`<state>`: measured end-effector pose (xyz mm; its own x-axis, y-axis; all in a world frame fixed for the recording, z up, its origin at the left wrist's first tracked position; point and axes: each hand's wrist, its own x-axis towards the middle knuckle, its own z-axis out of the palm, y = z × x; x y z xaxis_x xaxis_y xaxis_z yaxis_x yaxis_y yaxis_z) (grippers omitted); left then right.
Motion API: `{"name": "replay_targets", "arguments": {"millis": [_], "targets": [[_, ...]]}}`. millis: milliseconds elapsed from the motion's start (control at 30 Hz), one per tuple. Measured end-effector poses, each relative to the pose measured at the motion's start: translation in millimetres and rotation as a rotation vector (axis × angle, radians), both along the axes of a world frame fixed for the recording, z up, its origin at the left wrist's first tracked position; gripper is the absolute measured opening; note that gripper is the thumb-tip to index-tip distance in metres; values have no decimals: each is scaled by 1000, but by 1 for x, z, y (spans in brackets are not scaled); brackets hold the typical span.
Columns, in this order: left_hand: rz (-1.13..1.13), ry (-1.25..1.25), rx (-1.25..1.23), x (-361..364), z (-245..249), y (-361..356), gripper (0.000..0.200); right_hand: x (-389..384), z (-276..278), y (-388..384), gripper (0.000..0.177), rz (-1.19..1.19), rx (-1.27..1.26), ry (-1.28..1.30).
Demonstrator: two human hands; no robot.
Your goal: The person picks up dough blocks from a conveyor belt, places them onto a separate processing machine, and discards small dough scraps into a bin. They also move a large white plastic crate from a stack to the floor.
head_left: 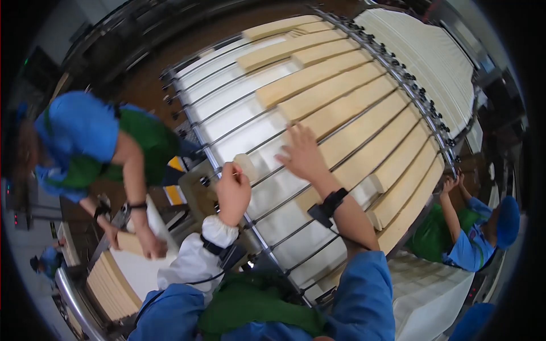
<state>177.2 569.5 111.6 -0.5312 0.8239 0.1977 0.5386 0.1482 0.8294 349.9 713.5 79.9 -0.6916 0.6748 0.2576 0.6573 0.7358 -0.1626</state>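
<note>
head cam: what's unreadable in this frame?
- Head view: piece in left hand, partly covered by the fingers; full shape unclear.
- Slabs under right hand: contact area hidden by the palm.
- Co-worker's hands at the rack edge: too small, grip unclear.
- Corners: blacked out by the lens rim.

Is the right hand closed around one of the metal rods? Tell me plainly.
No, the right hand lies open with fingers spread flat on the tan strips, not wrapped around any metal rod.
</note>
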Motion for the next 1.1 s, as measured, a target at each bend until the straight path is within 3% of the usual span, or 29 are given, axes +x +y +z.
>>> {"name": "replay_targets", "arguments": {"millis": [67,133,267,333,400,467,600,700,800,933,967,1100], "targets": [[80,-131,134,-29,7,-41,16,4,-18,15,31,-92,86,-42],[93,-75,318,-52,35,-79,30,3,-8,13,37,-119,106,-22],[235,85,268,-100,51,-172,37,-17,-2,-3,39,-199,138,-166],[340,110,236,-121,33,-221,38,-48,10,-30,40,-210,175,-41],[461,137,123,-141,4,-276,42,-93,17,-77,32,-64,246,223],[614,102,12,-156,-32,-336,44,-155,32,-150,29,111,96,395],[963,5,-170,-179,-83,-453,52,-282,14,-285,34,539,-257,418],[1198,-47,-373,-195,-98,-526,61,-371,-12,-381,38,759,-536,386],[1381,-44,-398,-214,-104,-579,66,-468,-45,-465,42,916,-662,378],[1356,-319,-447,-246,-108,-627,78,-590,-84,-557,57,977,-515,115],[1252,-457,-304,-254,-126,-644,86,-614,-94,-570,59,968,-462,86],[1069,-566,-249,-278,-126,-662,97,-659,-130,-597,67,912,-291,-35]]}}
